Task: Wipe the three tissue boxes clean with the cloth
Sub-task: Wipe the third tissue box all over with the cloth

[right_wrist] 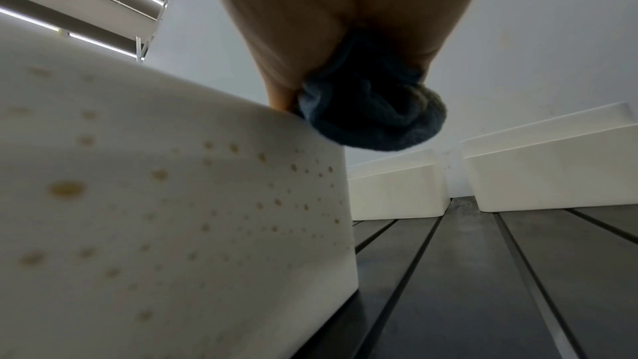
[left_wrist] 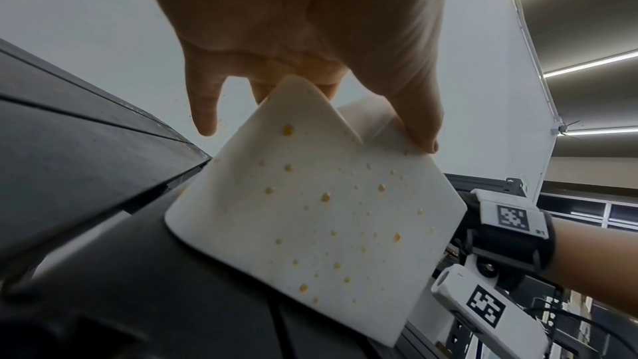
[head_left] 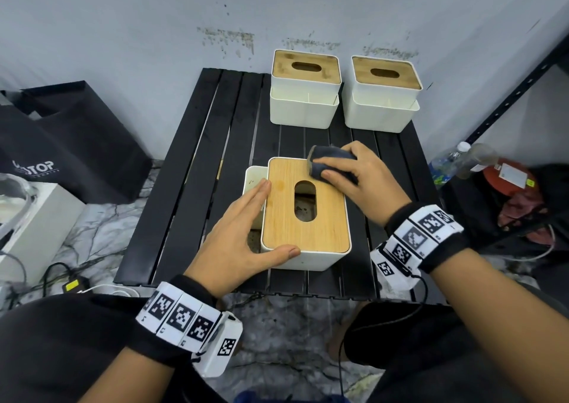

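Observation:
The near tissue box (head_left: pixel 308 221), white with a bamboo lid and an oval slot, stands mid-table. Orange spots dot its white sides (left_wrist: pixel 310 214) (right_wrist: pixel 172 201). My left hand (head_left: pixel 268 221) braces it, with straight fingers along the lid's left edge and the thumb on the front edge. My right hand (head_left: pixel 345 168) grips a bunched dark blue cloth (head_left: pixel 326 159) (right_wrist: pixel 372 108) and presses it on the lid's far right corner. Two more tissue boxes (head_left: pixel 304 88) (head_left: pixel 385 95) stand side by side against the back wall.
The black slatted table (head_left: pixel 200 172) is low and small, with its edges close to the boxes. A black bag (head_left: pixel 61 144) and a white case (head_left: pixel 40 218) lie to the left. A plastic bottle (head_left: pixel 452 159) and a metal rack (head_left: pixel 508 101) stand to the right.

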